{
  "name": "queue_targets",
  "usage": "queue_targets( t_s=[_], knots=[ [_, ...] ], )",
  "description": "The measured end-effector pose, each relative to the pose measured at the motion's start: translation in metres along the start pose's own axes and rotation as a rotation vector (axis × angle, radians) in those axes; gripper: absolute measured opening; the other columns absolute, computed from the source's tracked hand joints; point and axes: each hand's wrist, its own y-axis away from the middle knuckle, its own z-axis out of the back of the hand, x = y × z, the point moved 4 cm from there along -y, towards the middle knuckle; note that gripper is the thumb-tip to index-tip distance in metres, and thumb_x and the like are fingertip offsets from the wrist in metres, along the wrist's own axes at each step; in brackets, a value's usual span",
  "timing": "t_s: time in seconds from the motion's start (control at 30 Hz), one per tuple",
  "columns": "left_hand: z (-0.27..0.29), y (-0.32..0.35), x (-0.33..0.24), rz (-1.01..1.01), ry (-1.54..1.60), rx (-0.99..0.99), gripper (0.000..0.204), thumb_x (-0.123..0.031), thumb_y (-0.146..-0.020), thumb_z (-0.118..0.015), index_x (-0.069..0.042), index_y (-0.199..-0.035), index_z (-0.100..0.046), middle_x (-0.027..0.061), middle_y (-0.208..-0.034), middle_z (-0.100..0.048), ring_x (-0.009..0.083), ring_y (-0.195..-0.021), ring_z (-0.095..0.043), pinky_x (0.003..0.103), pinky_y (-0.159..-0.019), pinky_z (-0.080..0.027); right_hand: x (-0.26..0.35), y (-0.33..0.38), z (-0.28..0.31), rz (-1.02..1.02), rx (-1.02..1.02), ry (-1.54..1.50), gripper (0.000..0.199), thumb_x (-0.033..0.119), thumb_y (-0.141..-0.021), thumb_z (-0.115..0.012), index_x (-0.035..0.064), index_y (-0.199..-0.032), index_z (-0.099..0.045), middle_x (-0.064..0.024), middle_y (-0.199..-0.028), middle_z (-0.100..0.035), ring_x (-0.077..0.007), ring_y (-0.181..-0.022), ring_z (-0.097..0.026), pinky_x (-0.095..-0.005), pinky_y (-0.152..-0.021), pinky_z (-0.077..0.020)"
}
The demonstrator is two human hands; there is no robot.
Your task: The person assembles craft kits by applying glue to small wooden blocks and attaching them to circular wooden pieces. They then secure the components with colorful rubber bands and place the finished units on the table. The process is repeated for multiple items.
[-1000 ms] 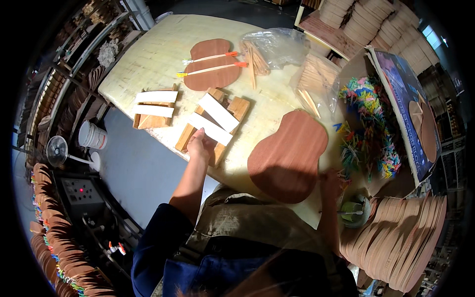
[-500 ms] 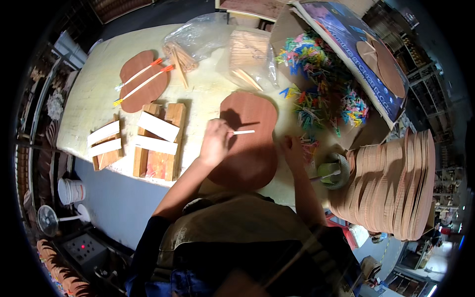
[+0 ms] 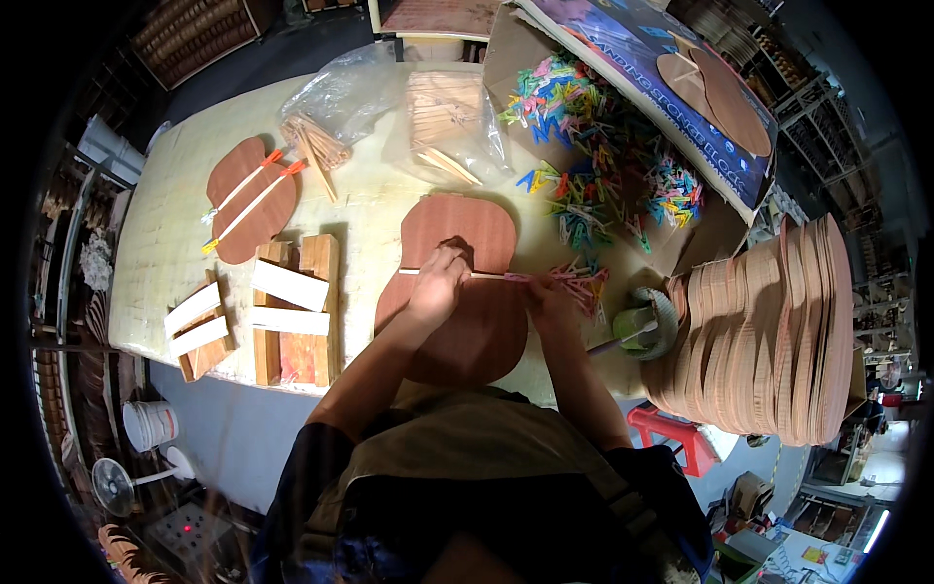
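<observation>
A brown guitar-shaped wooden plate point(image 3: 465, 346) lies flat on the table in front of me. Across its waist runs a thin pale wooden strip point(image 3: 486, 275), reaching from the left edge to the right edge. My left hand point(image 3: 440, 285) has its fingers closed on the middle of the strip, hiding part of it. At the plate's right edge my right hand point(image 3: 555, 307) pinches a pink clothespin point(image 3: 518, 278), which meets the strip's right end. Whether its jaws have closed on the plate is too small to tell. Several pink clothespins point(image 3: 584, 284) lie just beyond my right hand.
A similar plate point(image 3: 255, 209) with clipped strips lies far left. Wooden blocks point(image 3: 321, 365) carry white strips. Bagged wooden sticks point(image 3: 443, 112) and a box of colourful clothespins point(image 3: 598, 165) stand at the back. On the right are a green glue pot point(image 3: 632, 326) and stacked plates point(image 3: 759, 336).
My left hand has laid the strip down across the plate's waist. My right hand has come to the plate's right edge, where a pink clothespin now shows. The whole view has shifted slightly.
</observation>
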Motion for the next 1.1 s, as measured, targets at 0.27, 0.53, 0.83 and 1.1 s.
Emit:
queue_targets(
  t_s=[0.27, 0.53, 0.83, 1.1],
  knots=[
    [0.001, -0.002, -0.001, -0.009, 0.044, -0.020, 0.003, 0.000, -0.072, -0.055, -0.002, -0.072, -0.056, 0.0142, -0.096, -0.057, 0.0335, -0.091, -0.054, 0.040, -0.078, -0.045, 0.013, 0.008, 0.005, 0.010, -0.036, 0.386, 0.022, 0.020, -0.090, -0.056, 0.0005, -0.100, -0.060, -0.0087, -0.092, -0.063, -0.0181, -0.081, -0.063, -0.0295, -0.072, -0.0520],
    [0.001, -0.001, 0.002, 0.011, 0.064, -0.013, 0.003, 0.001, -0.072, -0.055, -0.002, -0.071, -0.055, 0.0149, -0.096, -0.058, 0.0335, -0.092, -0.054, 0.040, -0.079, -0.045, 0.073, -0.016, -0.002, 0.339, -0.514, 1.794, 0.040, 0.038, -0.083, -0.056, 0.0001, -0.096, -0.060, -0.0215, -0.099, -0.061, -0.0419, -0.091, -0.060, -0.0505, -0.078, -0.0465],
    [0.006, 0.000, 0.001, 0.011, 0.075, -0.013, 0.003, 0.000, -0.071, -0.055, -0.003, -0.073, -0.054, 0.0137, -0.098, -0.057, 0.0333, -0.092, -0.054, 0.041, -0.078, -0.045, 0.092, -0.042, -0.054, 0.757, -0.106, 1.472, 0.024, 0.027, -0.082, -0.062, 0.0046, -0.091, -0.064, -0.0159, -0.085, -0.063, -0.0302, -0.077, -0.063, -0.0366, -0.068, -0.0490],
    [0.006, 0.002, 0.005, 0.054, 0.106, -0.039, 0.004, -0.002, -0.076, -0.060, -0.003, -0.074, -0.056, 0.0138, -0.097, -0.058, 0.0324, -0.093, -0.056, 0.039, -0.080, -0.045, 0.024, -0.049, -0.210, -0.010, 0.591, 0.558, 0.018, 0.006, -0.088, -0.060, -0.0013, -0.104, -0.062, -0.0012, -0.078, -0.057, -0.0045, -0.058, -0.043, -0.0182, -0.049, -0.0340]
  ],
)
